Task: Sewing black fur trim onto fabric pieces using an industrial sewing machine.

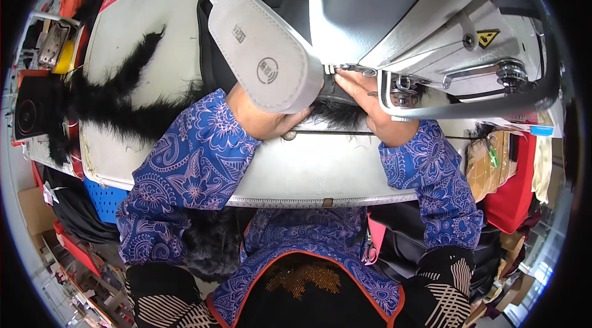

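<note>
My right hand [364, 97] lies at the needle area of a sewing machine [401, 13], its fingers stretched flat over black fabric. Long black fur [338, 113] fringes the fabric between my two hands. My left hand [259, 119] rests at the left end of that fringe. A pale stitched paddle-shaped head [265, 50] on a curved arm covers most of its fingers, so its grip is hidden. More black fabric [280, 10] lies behind, beyond the paddle. Strips of black fur [145, 117] trail over the white table to the left.
The white table [296, 168] has a measuring tape [296, 202] along its near edge. A dark box [32, 106] stands far left. On the right are a wrapped tan bundle [484, 164] and a red bin [517, 198]. Scissors [370, 251] lie near my lap.
</note>
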The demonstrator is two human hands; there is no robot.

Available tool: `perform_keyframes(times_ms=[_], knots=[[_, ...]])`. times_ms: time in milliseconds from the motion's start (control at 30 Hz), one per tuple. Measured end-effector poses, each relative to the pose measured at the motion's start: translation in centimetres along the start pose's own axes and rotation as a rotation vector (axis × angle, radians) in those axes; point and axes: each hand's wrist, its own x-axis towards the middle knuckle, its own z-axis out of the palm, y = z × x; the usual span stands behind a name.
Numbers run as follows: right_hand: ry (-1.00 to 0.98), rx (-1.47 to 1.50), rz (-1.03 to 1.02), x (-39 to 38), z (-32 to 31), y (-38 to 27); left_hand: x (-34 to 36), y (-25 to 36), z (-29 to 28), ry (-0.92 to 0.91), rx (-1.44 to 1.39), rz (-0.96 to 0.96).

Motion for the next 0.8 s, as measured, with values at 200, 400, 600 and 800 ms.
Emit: perform_keyframes(times_ms=[200,400,600,800], knots=[[0.065,-0.041,0.004,0.1,-0.2,-0.3,-0.5,-0.3,0.6,-0.011,0.032,-0.020],[0.107,-0.129,-0.043,0.3,-0.2,-0.1,-0.4,-0.7,0.6,-0.042,0.069,0.010],[0.028,-0.069,0.020,0.2,-0.6,-0.1,0.1,-0.2,-0.2,-0.060,0.070,0.000],[0.020,-0.142,0.021,-0.2,-1.3,0.1,-0.3,0.9,-1.1,0.186,0.266,-0.085]])
